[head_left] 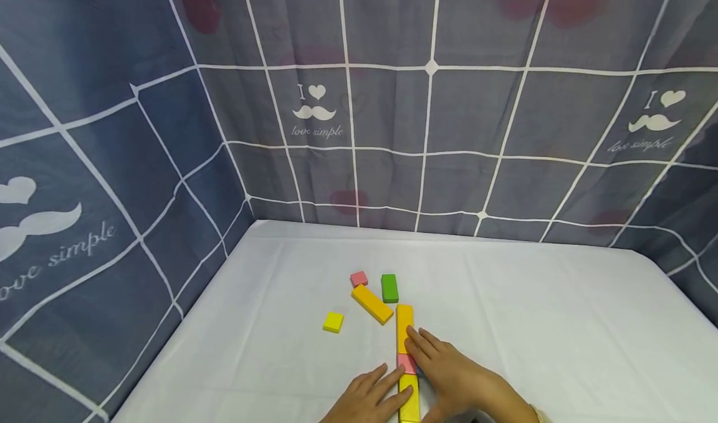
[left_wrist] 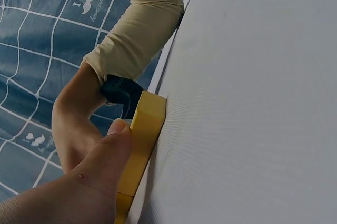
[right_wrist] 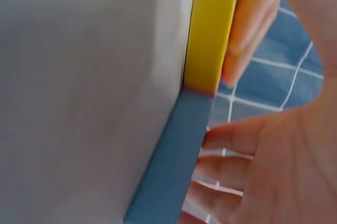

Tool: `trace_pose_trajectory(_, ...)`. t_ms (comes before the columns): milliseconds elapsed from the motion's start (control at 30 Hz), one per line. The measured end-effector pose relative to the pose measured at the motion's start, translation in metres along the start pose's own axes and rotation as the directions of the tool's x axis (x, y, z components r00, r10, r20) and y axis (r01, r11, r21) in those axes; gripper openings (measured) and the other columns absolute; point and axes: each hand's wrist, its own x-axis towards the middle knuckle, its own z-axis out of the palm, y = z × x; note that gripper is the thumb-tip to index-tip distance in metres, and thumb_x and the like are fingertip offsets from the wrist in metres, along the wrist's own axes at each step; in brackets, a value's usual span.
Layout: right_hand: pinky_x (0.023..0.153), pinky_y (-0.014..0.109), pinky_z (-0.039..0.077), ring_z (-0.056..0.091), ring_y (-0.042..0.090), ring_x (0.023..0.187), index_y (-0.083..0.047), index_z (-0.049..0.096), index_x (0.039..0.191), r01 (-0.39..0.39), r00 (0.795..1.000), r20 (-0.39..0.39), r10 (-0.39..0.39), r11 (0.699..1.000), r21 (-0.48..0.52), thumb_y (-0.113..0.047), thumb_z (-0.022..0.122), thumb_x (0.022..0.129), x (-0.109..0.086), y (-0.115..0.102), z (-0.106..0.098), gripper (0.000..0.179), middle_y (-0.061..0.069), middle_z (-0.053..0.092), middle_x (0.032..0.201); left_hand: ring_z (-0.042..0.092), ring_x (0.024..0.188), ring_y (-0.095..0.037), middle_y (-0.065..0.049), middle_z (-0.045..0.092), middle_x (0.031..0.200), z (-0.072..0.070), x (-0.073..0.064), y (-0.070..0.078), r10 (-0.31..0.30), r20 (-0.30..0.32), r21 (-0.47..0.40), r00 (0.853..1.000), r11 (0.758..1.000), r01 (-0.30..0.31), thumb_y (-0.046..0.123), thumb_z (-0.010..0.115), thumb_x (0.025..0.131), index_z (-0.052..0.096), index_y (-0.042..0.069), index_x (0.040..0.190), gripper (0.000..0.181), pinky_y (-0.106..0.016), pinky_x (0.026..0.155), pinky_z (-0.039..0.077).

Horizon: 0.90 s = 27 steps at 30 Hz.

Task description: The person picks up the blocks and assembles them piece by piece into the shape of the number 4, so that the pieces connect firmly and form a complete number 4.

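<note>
A straight row of blocks runs toward the near table edge: an orange-yellow block, a pink block and a yellow block. My left hand rests its outstretched fingertips on the yellow and pink blocks from the left. From the right, my right hand lays its extended fingers along the orange-yellow block. In the right wrist view, a long blue block meets the end of a yellow block, and my right fingertips touch its side; the head view mostly hides this blue block behind my right hand.
Beyond the row lie a green block, a slanted orange-yellow block, a small pink block and a small yellow block. They sit on a white-covered table. Grey-blue curtains rise behind and at the left.
</note>
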Motion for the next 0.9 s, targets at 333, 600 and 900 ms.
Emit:
trace_pose_trajectory(333,0.107,0.056,0.035,0.023,0.035,0.143,-0.002,0.031,0.147,-0.034,0.999,0.000,0.034,0.998,-0.045,-0.079,0.068,0.054,0.003,-0.009,-0.002,0.127,0.016,0.022,0.157,0.027,0.143,-0.021,0.004,0.017,0.159,-0.010,0.003,-0.007,-0.021,0.117,-0.107,0.993,0.994,0.034,0.082,0.026,0.080,0.028,0.030,0.149,0.086,-0.047,0.106,0.039)
trace_pose_trajectory(600,0.108,0.054,0.034,0.024,0.036,0.143,-0.001,0.032,0.146,-0.027,1.000,-0.002,0.027,0.996,-0.089,-0.081,0.066,0.052,0.003,-0.009,-0.004,0.128,0.017,0.024,0.156,0.027,0.143,-0.020,0.004,0.018,0.159,-0.010,0.008,-0.010,-0.021,0.170,-0.147,0.985,0.988,0.046,0.082,0.029,0.079,0.030,0.031,0.148,0.086,-0.049,0.107,0.038)
trace_pose_trajectory(900,0.110,0.053,0.033,0.023,0.036,0.143,0.004,0.033,0.144,-0.031,0.999,-0.020,0.029,0.992,-0.125,-0.081,0.068,0.052,0.001,-0.012,0.001,0.130,0.021,0.023,0.155,0.028,0.143,-0.021,0.004,0.022,0.158,-0.009,0.011,-0.006,-0.026,0.169,-0.174,0.985,0.983,0.056,0.082,0.026,0.079,0.029,0.032,0.148,0.085,-0.049,0.107,0.038)
